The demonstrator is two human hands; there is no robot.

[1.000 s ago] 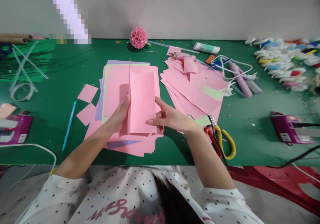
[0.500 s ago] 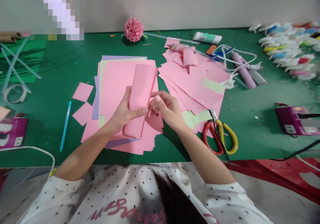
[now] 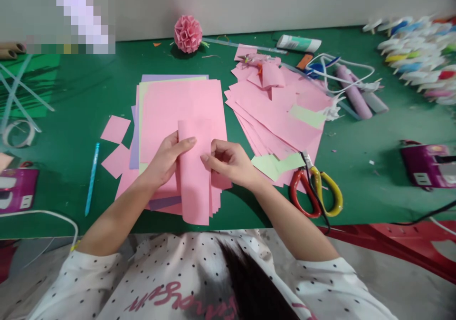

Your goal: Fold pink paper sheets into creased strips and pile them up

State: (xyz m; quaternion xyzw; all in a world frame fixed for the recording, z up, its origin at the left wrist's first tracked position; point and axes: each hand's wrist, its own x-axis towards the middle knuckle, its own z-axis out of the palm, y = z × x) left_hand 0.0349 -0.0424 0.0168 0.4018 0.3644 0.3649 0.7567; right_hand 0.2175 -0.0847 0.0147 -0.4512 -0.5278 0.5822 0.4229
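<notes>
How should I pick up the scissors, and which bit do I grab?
Probably by the red loop and yellow loop, from the near edge of the green table: the loops face the person, while the metal part points away. Mind the black cord lying across.

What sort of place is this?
Probably a papercraft workspace: someone holds pink paper over a stack of coloured sheets, with red-and-yellow-handled scissors and a pink ball on the green table.
</notes>
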